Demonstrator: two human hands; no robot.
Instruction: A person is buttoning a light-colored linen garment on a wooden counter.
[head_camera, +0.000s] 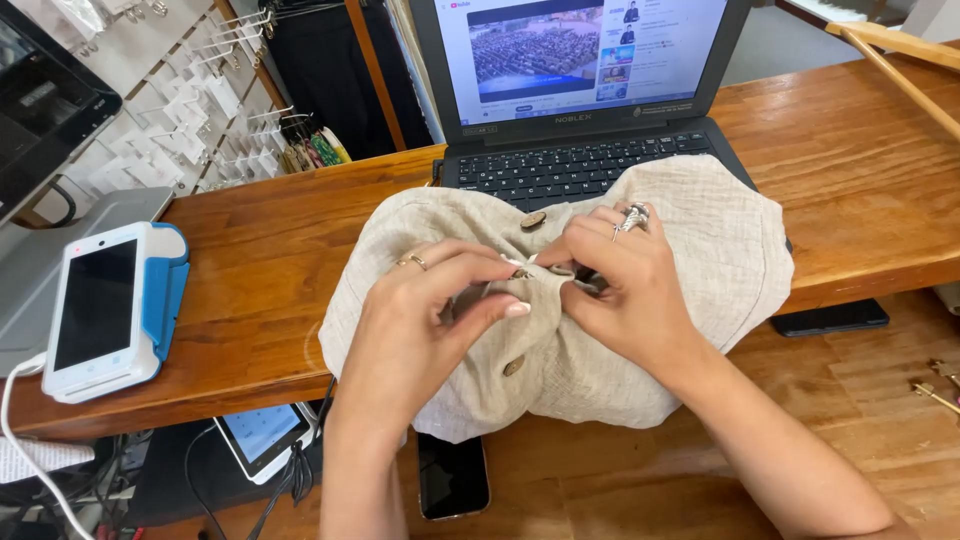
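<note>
A beige linen garment (700, 250) with brown buttons lies bunched on the wooden counter (260, 250), partly over the laptop's front. My left hand (425, 320), with a ring, pinches the fabric edge near its middle. My right hand (620, 285), wearing a silver ring, pinches the same fold from the right, fingertips meeting those of the left. One brown button (533, 219) sits just above the fingers and another button (513, 366) below my left thumb. What lies between the fingertips is hidden.
An open laptop (575, 110) stands behind the garment. A white and blue payment terminal (105, 305) rests at the left. A dark phone (453, 478) lies on the lower desk, another dark phone (830, 317) at the right, keys (938, 385) at the far right.
</note>
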